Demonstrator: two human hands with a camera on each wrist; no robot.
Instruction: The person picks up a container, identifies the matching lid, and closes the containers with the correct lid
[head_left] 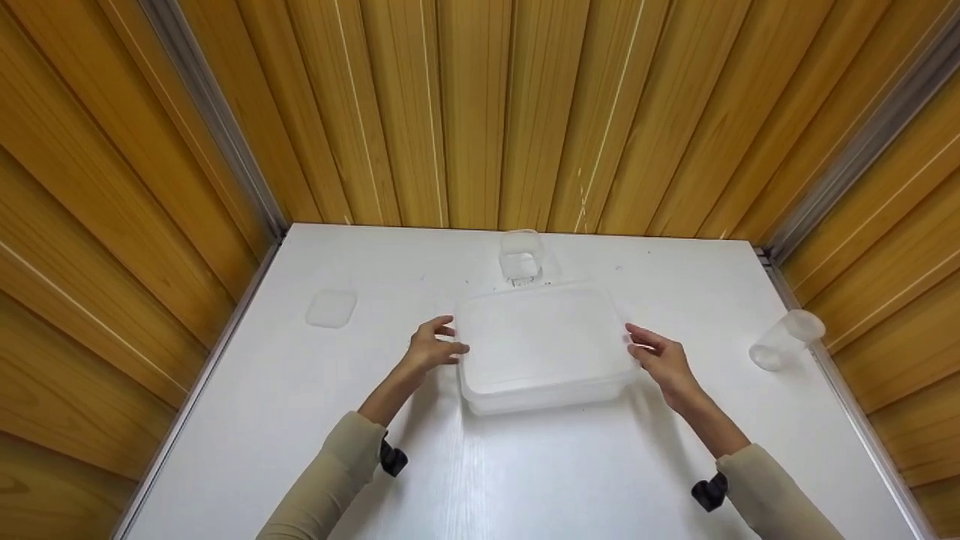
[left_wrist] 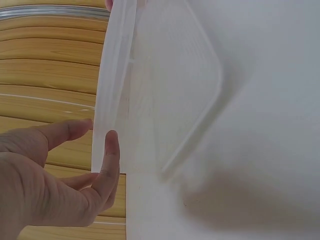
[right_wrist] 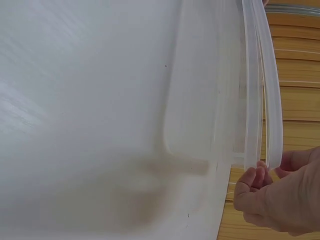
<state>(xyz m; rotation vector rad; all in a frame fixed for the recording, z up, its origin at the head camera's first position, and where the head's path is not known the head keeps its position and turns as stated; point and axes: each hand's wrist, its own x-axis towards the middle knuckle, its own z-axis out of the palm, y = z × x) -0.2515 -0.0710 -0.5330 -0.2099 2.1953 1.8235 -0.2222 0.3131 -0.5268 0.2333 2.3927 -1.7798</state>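
A large translucent plastic box (head_left: 551,396) sits on the white table with a broad flat lid (head_left: 540,337) over it. My left hand (head_left: 431,346) is at the left edge, its thumb on the top side of the lid and its fingers round the rim. At the right edge my right hand (head_left: 664,364) pinches the lid, with the thumb above and curled fingertips beneath. In the right wrist view a narrow gap runs between the lid (right_wrist: 274,100) and the box rim (right_wrist: 252,90).
Behind the box stands a small clear square container (head_left: 521,255). A small square lid (head_left: 331,308) lies at the left of the table. Near the right edge is a translucent cylindrical container (head_left: 780,343). Wood-patterned walls (head_left: 472,112) border the table (head_left: 247,420) at the back and sides.
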